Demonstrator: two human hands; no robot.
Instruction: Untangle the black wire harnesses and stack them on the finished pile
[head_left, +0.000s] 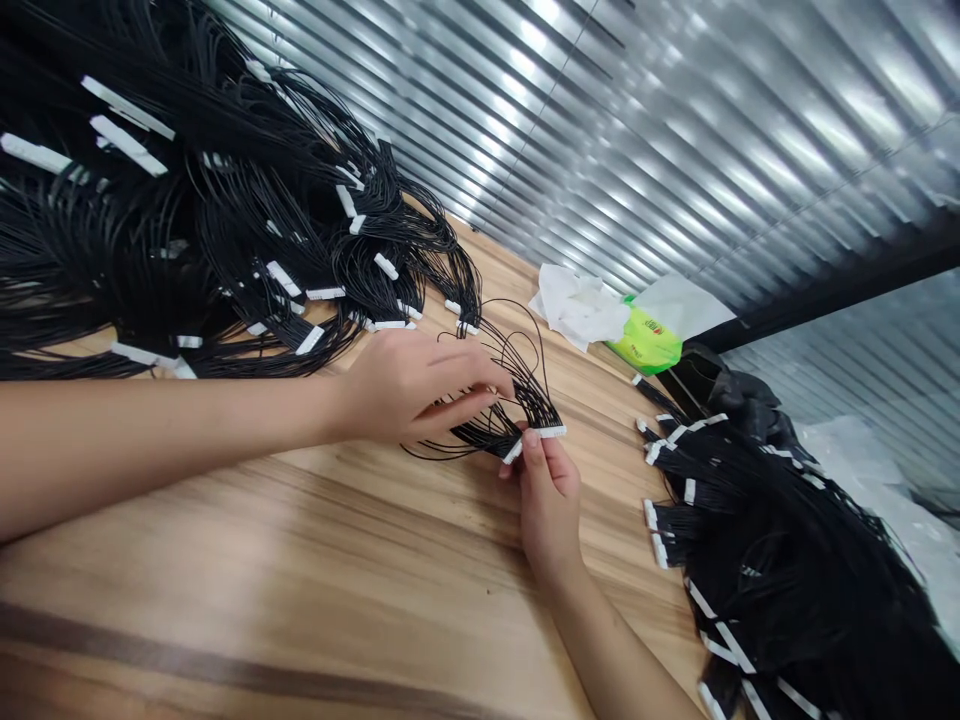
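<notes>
A black wire harness (534,402) with white connectors at its ends is held up over the wooden table. My right hand (551,500) pinches it by the connectors: one white connector (551,432) lies by the thumb and a second one (513,452) shows to the left of it. The harness wires bend back in a loop, with a few thin strands straying out. My left hand (431,385) lies across the looped wires, its fingers stretched out and slightly apart. Part of the loop is hidden behind that hand.
A big heap of black harnesses (225,200) fills the back left. Another pile (787,560) lies on the right. A green tissue pack (649,335) and white tissue (581,305) sit at the table's (337,570) back edge, against a corrugated metal wall (600,130).
</notes>
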